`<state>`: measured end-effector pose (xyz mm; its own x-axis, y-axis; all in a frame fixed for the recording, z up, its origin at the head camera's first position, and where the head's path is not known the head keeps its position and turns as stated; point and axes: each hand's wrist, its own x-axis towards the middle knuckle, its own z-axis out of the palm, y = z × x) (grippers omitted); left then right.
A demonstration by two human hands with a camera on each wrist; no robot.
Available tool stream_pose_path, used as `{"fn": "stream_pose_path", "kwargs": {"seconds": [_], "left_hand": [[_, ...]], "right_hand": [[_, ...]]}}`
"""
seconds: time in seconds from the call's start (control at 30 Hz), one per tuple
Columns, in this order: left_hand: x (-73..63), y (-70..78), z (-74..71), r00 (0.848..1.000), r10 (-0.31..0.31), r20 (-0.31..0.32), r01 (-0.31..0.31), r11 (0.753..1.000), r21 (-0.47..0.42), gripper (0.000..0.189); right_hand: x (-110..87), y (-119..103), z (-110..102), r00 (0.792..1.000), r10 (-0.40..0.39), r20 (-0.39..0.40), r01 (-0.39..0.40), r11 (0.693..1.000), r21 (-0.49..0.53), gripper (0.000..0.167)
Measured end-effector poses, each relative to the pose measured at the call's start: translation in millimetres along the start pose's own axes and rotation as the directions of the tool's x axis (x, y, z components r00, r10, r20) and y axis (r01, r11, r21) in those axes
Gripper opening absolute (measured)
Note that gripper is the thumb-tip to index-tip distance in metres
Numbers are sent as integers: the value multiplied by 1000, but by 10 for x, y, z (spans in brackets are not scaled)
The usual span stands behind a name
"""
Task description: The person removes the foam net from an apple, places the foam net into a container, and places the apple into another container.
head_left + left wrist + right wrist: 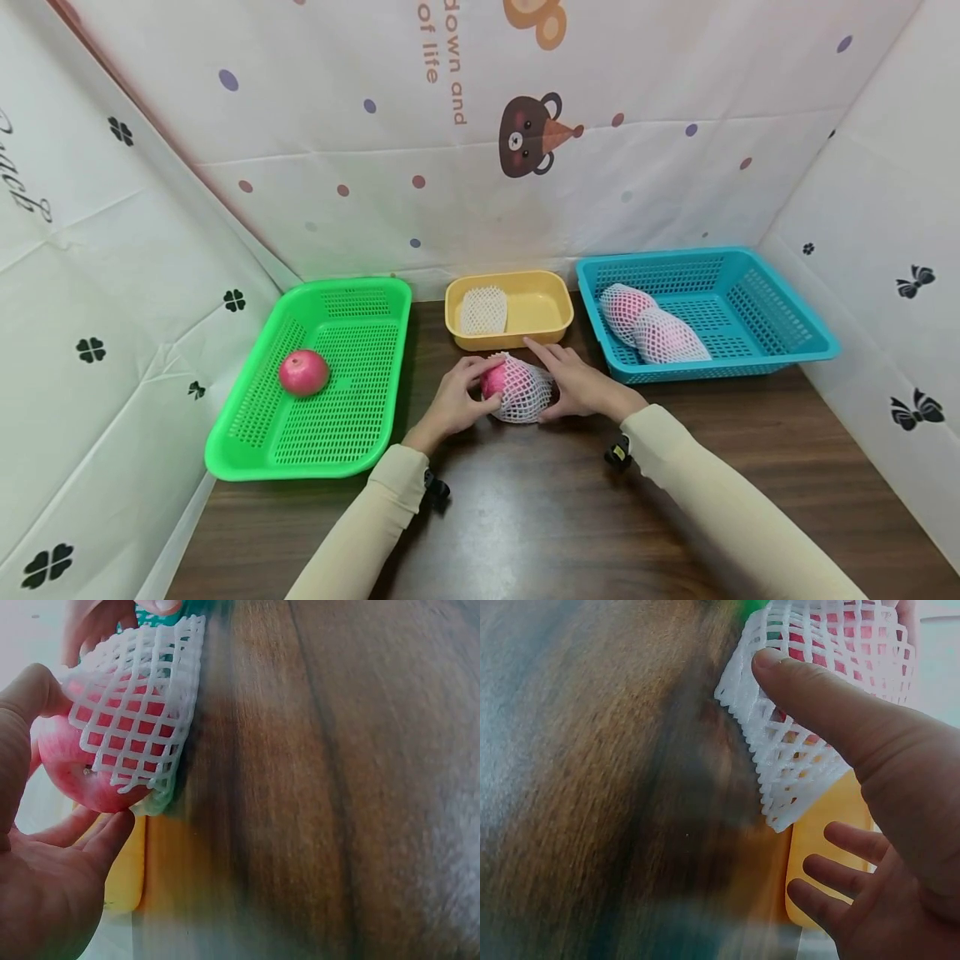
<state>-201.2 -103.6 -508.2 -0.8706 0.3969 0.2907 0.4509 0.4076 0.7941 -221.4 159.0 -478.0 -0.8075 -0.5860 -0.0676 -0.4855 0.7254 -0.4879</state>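
A pinkish-red apple [71,766] sits partly inside a white foam net sleeve [527,390] on the table in front of the yellow basket. My left hand [460,398] grips the bare end of the apple, thumb on one side and fingers on the other. On the net's right side is my right hand [576,385]. Its thumb [817,697] lies against the mesh, while the other visible fingers [836,874] are spread apart, off the net. The net's loose end hangs past the apple toward the right hand.
To the left, a green basket [390,400] holds one bare apple [303,372]. The yellow basket [547,337] at the back contains white foam netting [483,311]. In the blue basket [813,342] on the right lie two netted apples [670,337]. Patterned cloth walls [660,192] surround the table.
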Motion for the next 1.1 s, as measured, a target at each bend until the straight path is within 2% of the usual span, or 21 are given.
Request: {"fn": "stream_pose_path", "kwargs": {"seconds": [0.1, 0.23, 0.37, 0.57, 0.9, 1.1], "left_hand": [[7, -2, -1, 1000, -2, 4, 2, 1000, 9, 61], [21, -17, 18, 1000, -8, 8, 7, 997, 71, 66], [32, -31, 44, 999, -47, 3, 46, 991, 122, 71], [36, -30, 51, 994, -108, -15, 109, 990, 90, 70], [39, -40, 38, 993, -117, -18, 118, 990, 78, 69], [26, -43, 30, 992, -122, -22, 123, 990, 69, 69]], "right_hand": [[-7, 9, 9, 1000, 7, 2, -7, 1000, 6, 128], [-9, 24, 28, 1000, 12, -1, -12, 1000, 10, 128], [-22, 30, 34, 1000, 5, -8, -5, 1000, 3, 129], [-40, 28, 30, 1000, 2, -13, -2, 1000, -9, 129], [-23, 31, 48, 1000, -17, 14, 17, 999, 37, 123], [-6, 18, 61, 1000, 3, 27, -4, 998, 55, 113]]}}
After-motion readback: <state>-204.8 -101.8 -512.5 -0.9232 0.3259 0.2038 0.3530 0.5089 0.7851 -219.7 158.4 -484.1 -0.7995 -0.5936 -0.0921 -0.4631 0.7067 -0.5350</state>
